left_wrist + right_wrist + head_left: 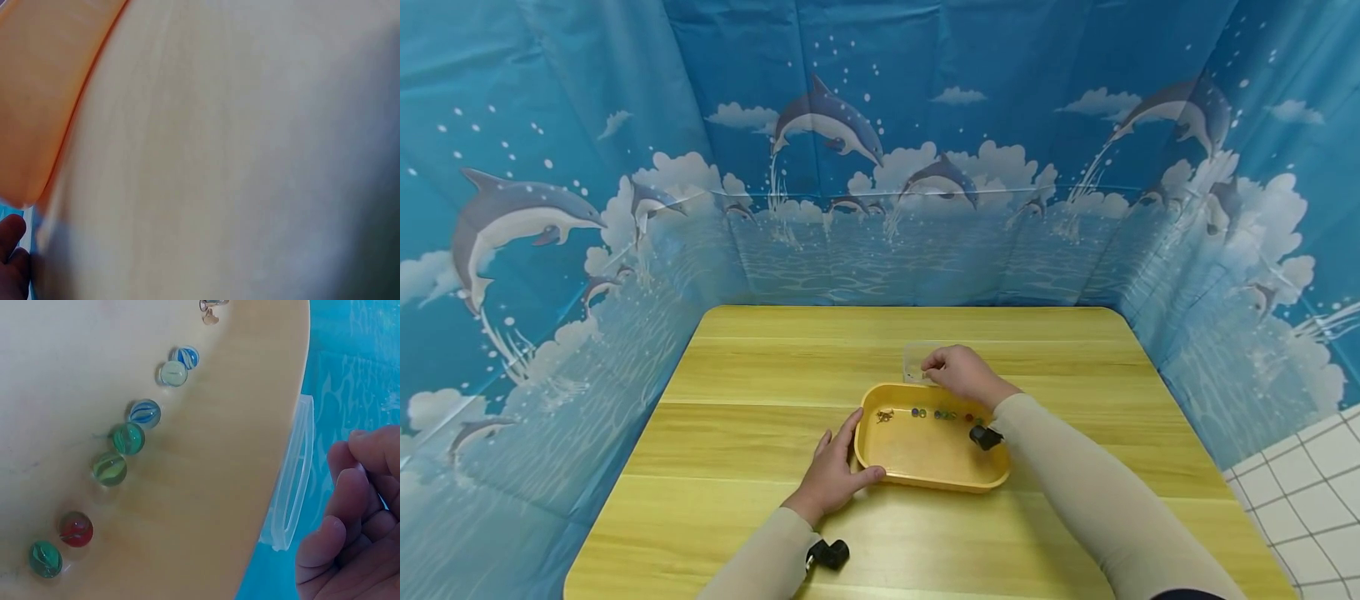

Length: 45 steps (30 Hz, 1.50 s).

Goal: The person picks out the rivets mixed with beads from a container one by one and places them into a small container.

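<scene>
A yellow tray (925, 482) stands on the table with a row of glass marbles (128, 439) along its far side. At the left end of that row lies a small gold-coloured metal trinket (885, 416). My left hand (833, 479) rests against the tray's left end, fingers along the side and thumb at the near corner. Beyond the tray's far rim, my right hand (962, 372) is above a small clear plastic box (914, 354). Its thumb and forefinger come together; whether something small is between them is hidden.
The wooden table (737, 433) reaches out on every side of the tray. A blue dolphin-print curtain (925, 250) hangs behind it and along both sides. White floor tiles (1315, 475) show at the right.
</scene>
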{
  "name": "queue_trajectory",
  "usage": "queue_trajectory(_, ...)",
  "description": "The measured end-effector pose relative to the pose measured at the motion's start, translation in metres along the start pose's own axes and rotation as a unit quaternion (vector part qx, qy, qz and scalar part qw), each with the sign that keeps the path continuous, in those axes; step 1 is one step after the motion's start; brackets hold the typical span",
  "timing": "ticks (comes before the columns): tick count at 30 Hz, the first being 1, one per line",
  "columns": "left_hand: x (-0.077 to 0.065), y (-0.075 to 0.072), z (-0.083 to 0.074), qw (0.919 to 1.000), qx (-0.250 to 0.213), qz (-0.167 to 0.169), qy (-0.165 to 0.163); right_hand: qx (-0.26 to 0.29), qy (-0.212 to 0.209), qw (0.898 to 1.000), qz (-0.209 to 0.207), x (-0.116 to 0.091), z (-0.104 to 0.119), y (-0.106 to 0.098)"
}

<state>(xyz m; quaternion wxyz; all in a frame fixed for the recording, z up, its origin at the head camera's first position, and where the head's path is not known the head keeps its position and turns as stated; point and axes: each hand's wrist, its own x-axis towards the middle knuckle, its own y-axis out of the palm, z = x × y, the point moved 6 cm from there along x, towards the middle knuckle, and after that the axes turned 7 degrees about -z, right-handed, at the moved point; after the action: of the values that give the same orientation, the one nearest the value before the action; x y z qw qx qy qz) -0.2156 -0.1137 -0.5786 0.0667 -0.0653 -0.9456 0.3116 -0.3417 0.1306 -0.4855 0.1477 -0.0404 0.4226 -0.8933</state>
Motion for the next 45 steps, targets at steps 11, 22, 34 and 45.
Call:
queue_trajectory(11, 0.003, 0.003, 0.002, 1.0, 0.001, 0.0, 0.009, -0.008, 0.011, 1.0, -0.022, 0.005, -0.004, -0.005)
queue_trajectory(22, 0.004, 0.003, 0.003, 1.0, 0.004, 0.0, 0.007, -0.003, 0.028, 0.999, -0.021, 0.011, -0.01, -0.005)
queue_trajectory(34, 0.005, 0.004, 0.005, 0.9999, 0.004, -0.003, 0.009, -0.007, 0.023, 0.999, -0.024, 0.012, -0.01, -0.005)
queue_trajectory(45, 0.006, 0.003, 0.004, 0.9999, 0.006, 0.0, 0.013, -0.008, 0.024, 0.999, -0.024, 0.015, -0.013, -0.003)
